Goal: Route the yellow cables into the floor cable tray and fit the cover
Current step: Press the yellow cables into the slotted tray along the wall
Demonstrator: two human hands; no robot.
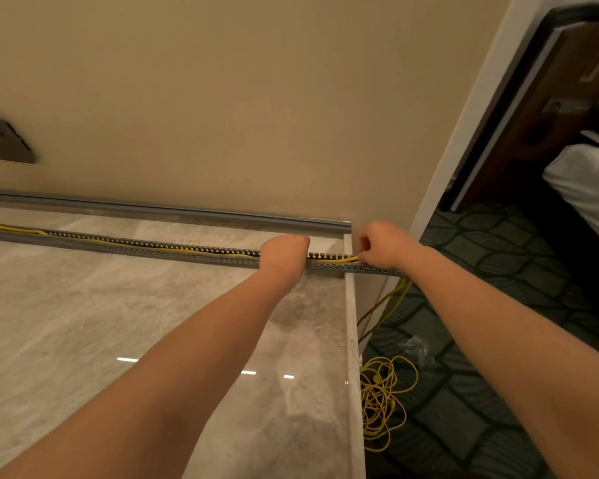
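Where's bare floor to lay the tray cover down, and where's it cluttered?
Free: the marble floor on the near side of the cable tray, left of the left hand. Crowded: the tray's right end, where the right hand pinches the yellow cables, and the carpet holding the coiled cable.

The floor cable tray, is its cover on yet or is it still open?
Still open. The cable tray shows its slotted walls and the yellow cables lying inside, with no cover over them along the visible run.

Both hands, left [284,252] and right [382,245], press yellow cables [346,260] into the slotted tray [187,254].
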